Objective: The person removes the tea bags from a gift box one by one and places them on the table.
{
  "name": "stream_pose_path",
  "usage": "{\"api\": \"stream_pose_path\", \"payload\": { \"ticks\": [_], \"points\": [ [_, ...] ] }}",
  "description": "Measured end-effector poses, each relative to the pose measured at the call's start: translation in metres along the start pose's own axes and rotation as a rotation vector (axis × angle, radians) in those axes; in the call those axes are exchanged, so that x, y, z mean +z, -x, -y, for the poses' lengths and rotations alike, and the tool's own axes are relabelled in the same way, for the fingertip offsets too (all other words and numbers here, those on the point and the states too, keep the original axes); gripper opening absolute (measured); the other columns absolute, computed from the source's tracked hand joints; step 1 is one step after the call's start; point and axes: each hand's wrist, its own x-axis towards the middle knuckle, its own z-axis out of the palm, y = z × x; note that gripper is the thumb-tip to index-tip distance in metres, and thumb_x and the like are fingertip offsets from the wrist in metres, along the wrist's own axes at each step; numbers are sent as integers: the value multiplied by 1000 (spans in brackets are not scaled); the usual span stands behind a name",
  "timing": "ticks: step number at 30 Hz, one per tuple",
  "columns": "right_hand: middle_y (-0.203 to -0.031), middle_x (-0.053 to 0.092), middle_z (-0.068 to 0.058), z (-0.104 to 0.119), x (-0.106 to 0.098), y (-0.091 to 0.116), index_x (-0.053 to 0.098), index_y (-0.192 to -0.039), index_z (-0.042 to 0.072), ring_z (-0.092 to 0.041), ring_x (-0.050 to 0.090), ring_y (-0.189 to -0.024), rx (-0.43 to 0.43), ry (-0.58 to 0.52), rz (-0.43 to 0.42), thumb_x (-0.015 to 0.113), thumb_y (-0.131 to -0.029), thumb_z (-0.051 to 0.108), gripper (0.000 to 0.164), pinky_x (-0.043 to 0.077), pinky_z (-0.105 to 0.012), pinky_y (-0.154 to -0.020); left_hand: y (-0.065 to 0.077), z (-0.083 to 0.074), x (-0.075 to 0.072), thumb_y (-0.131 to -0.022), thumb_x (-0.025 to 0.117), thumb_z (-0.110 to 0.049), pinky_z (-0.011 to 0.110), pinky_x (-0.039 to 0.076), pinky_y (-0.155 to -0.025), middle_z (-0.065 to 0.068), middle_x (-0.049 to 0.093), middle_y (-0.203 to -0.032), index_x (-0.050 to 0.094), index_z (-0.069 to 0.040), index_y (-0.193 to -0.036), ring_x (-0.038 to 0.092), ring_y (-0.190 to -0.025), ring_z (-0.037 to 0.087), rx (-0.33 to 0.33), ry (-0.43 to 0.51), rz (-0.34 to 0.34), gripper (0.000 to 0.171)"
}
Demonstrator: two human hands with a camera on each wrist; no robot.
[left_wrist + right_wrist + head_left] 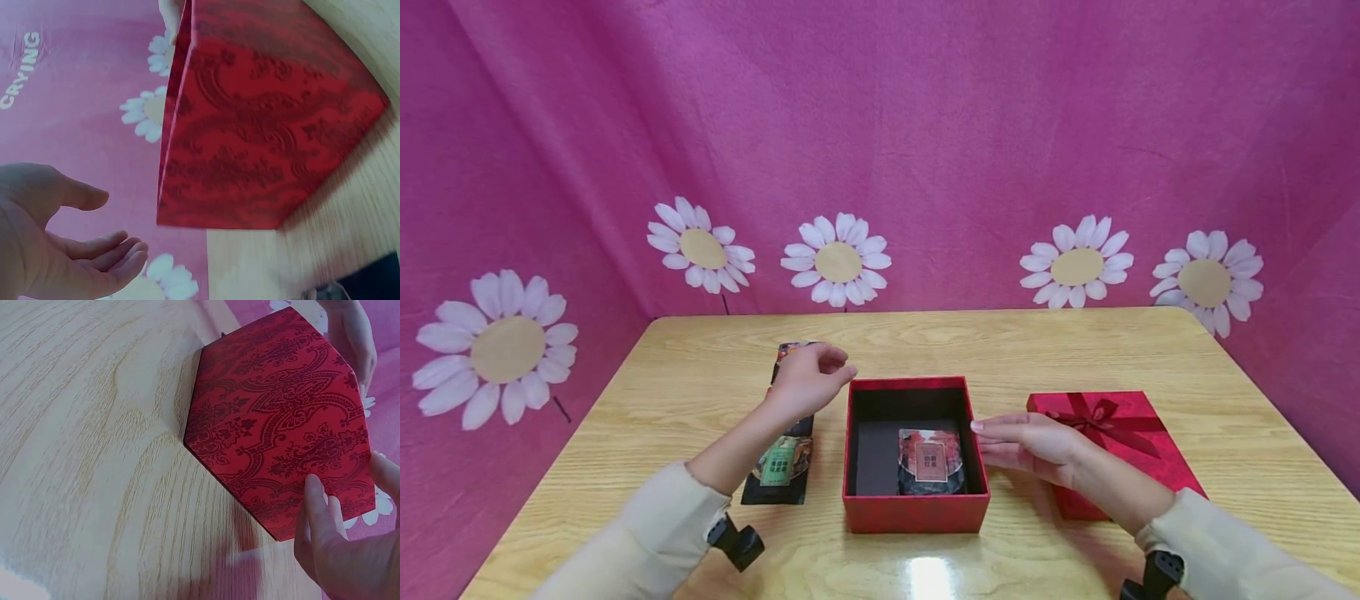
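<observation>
A red box (917, 515) with a dark inside stands uncovered on the table. Inside it, toward the front right, lies a black pouch with a red label (931, 462). My left hand (808, 379) hovers left of the box's far corner, over several dark pouches; nothing is between its loosely bent fingers in the left wrist view. One pouch with a green label (777, 467) shows at the near end of that row, while others are partly covered by the hand. My right hand (1030, 446) rests its fingertips against the box's patterned right side (281, 419), its thumb near the rim.
Right of the box lies a red lid (1150, 450) with a dark red ribbon bow, partly behind the right forearm. The wooden table (700, 358) ends at the back against a pink curtain (925, 150) with white daisies.
</observation>
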Motion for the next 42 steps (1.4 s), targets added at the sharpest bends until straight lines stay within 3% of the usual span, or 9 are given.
{"api": "stream_pose_path", "payload": {
  "ticks": [7,15,19,24,31,35,42],
  "points": [
    [-114,71,-6,1,0,0,31,-143,-11,-15,70,-100,15,-13,7,60,-95,27,68,55,-30,-93,1,-18,10,-90,65,-21,36,56,-86,11,69,-109,64,-5,-116,64,-101,23,9,89,42,31],
    [-113,71,-5,2,0,-1,32,-143,-10,-15,70,-100,25,-36,10,61,-94,23,66,55,-30,-92,4,-31,25,-90,65,-22,33,56,-85,9,69,-104,66,-6,-112,62,-92,20,-25,83,172,27],
    [-112,71,-4,2,0,-1,32,-143,-10,-15,70,-99,27,-47,10,62,-94,23,66,56,-30,-92,5,-33,35,-89,67,-24,34,54,-84,9,67,-101,67,-7,-108,59,-89,19,-99,88,264,25],
    [-111,71,-3,4,0,-1,32,-144,-8,-16,70,-100,45,-49,-20,62,-93,24,67,55,-30,-93,5,-34,49,-87,69,-26,46,51,-97,12,64,-111,64,-3,-111,58,-99,24,-246,118,337,33],
    [-113,71,-2,3,0,0,32,-144,-7,-17,70,-102,42,-46,-15,63,-92,26,69,53,-30,-95,5,-35,63,-88,67,-23,39,51,-97,15,54,-120,45,4,-130,54,-100,27,-460,313,399,54],
    [-111,71,-3,2,0,-1,31,-144,-9,-15,70,-100,37,-49,8,60,-95,25,67,55,-29,-93,4,-33,69,-89,64,-20,43,47,-103,17,53,-119,48,4,-128,51,-96,25,-510,404,446,49],
    [-112,71,-3,3,-1,0,29,-145,-9,-15,70,-100,42,-71,15,61,-94,25,68,56,-28,-92,5,-35,70,-90,62,-20,48,42,-110,25,53,-125,48,7,-129,55,-118,34,-527,447,472,49]
  ]
}}
